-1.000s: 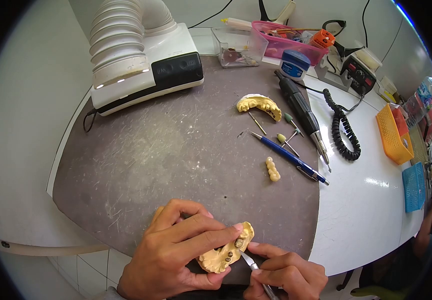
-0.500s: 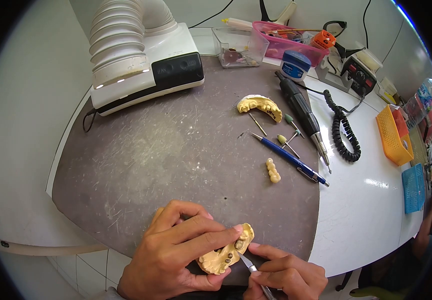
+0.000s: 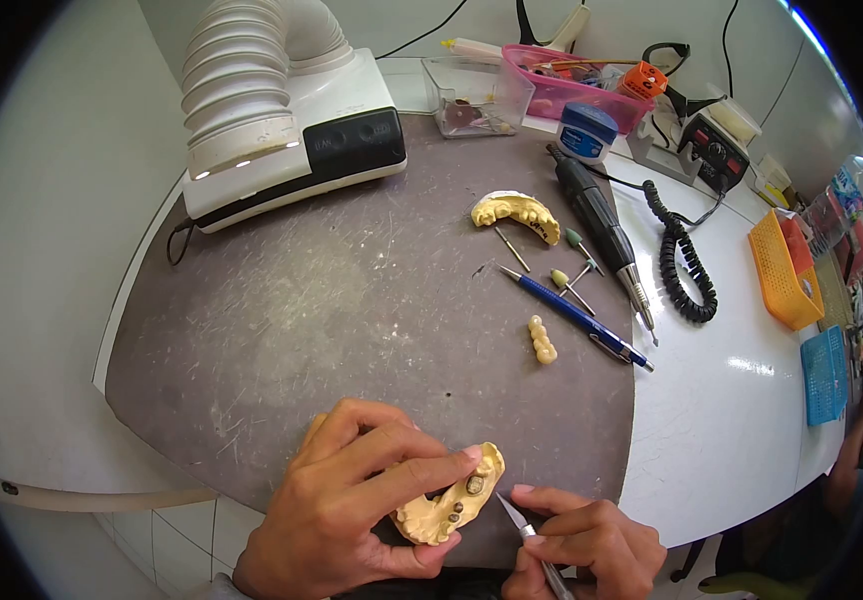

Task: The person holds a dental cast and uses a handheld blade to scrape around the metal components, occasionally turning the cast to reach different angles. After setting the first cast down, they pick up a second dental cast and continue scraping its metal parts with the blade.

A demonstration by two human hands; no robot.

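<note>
My left hand [image 3: 357,495] is closed around a yellow plaster dental model [image 3: 430,522] at the front edge of the board. Several dark metal-toned spots show on the model's teeth. Between the fingers of my right hand [image 3: 592,545] is a craft knife [image 3: 537,543], its pointed blade angled up and left. The blade tip is just right of the model, apart from it. Farther up the board lie a tooth-coloured dental bridge [image 3: 542,340] and a blue mechanical pencil [image 3: 577,318].
A second plaster model [image 3: 515,214], grinding burs [image 3: 562,280] and a black rotary handpiece [image 3: 602,225] lie at the back right. A white suction unit [image 3: 297,140] stands back left. Pink [image 3: 572,88], orange [image 3: 785,270] and blue [image 3: 825,375] baskets line the right side.
My right hand has drawn the craft knife right, away from the dental model, so the blade has come off it. My left hand holds the model almost in the same place.
</note>
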